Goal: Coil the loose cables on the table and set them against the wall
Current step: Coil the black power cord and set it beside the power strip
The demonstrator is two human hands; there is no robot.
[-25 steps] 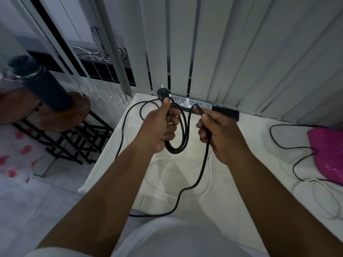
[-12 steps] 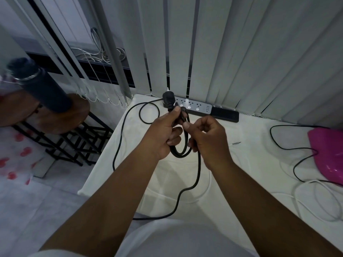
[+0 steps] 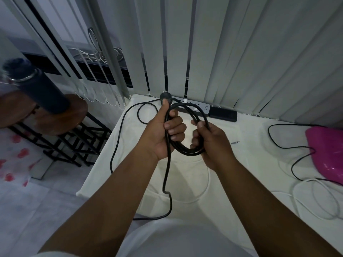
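The left hand (image 3: pixel 163 134) grips a black cable (image 3: pixel 187 151) that is partly wound into a coil, its fingers curled round the gathered strands and its thumb stretched up along them toward the round black plug (image 3: pixel 165 96), which sticks out above the thumb tip and points away from the person, toward the blinds (image 3: pixel 241 52). The right hand (image 3: pixel 211 143) holds the other side of the same coil, fingers curled over the loops from the outside. The coil hangs between the two hands as an oval, its long axis running from the plug end beyond the left thumb down and to the right, toward the heel of the right hand; its lowest bend sits just below both sets of fingers. From under the left palm one loose strand drops toward the person, kinks, and runs off over the near edge of the white table (image 3: pixel 185 182); the cable's far stretch loops on the table to the left of the left hand and trails over that side. Just beyond both hands, against the blinds, lies a power strip (image 3: pixel 213 111), long axis left to right. Well to the right of the right hand a thin black cord (image 3: pixel 289 153) winds across the table to a pink object (image 3: pixel 326 151), and a white cable (image 3: pixel 315 199) lies in loose loops nearer the person. Far left of the left hand, off the table, a dark cylindrical bottle (image 3: pixel 37 86) stands on a round wooden stool (image 3: pixel 61 117).
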